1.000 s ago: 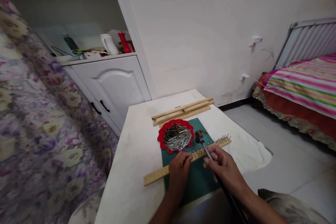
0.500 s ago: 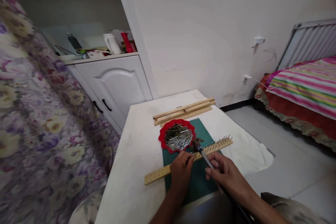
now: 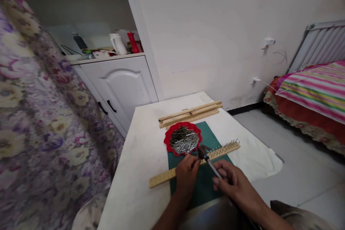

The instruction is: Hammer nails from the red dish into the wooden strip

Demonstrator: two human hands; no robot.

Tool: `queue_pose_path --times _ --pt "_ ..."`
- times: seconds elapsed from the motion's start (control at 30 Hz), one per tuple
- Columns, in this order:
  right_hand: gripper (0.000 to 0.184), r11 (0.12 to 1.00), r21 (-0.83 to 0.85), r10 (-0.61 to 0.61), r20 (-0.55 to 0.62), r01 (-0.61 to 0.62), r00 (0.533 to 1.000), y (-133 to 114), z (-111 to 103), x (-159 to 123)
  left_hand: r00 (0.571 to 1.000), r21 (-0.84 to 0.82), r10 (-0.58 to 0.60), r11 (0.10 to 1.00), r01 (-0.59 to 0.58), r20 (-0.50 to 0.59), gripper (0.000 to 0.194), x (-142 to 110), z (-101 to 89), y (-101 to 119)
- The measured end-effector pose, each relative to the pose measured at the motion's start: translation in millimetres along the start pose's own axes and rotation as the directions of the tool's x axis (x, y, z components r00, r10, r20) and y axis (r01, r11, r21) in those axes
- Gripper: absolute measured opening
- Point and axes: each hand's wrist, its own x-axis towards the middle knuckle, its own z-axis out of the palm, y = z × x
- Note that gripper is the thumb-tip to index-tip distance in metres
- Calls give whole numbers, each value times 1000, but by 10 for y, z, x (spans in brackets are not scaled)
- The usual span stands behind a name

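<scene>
A wooden strip (image 3: 162,178) lies slantwise across a green mat (image 3: 206,187), with rows of holes at its left end. Several nails (image 3: 230,146) stand in its right part. My right hand (image 3: 229,179) is closed around the handle of a claw hammer (image 3: 211,165). The hammer head is over the strip, close by my left fingertips. My left hand (image 3: 185,172) rests at the strip's middle, thumb and forefinger pinched on a nail that is mostly hidden. Just beyond that hand is a red scalloped dish (image 3: 167,139) full of loose nails (image 3: 185,142).
More wooden strips (image 3: 190,114) lie together at the table's far side. The table (image 3: 129,158) has a pale cover and stands near the wall. A flowered curtain (image 3: 54,115) hangs at left, beside a white cabinet (image 3: 124,86). A bed (image 3: 318,90) is at right.
The hammer head has dipped slightly toward the strip beside my left fingers. My left hand keeps its pinch in the same place. The whole view has shifted a little.
</scene>
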Motion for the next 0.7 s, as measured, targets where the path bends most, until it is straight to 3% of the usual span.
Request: queue_pose_path --times 0.7 --pt "10 998 54 28 12 -29 1000 7 -43 -16 1000 0 7 1000 -7 2 16 -7 5 -9"
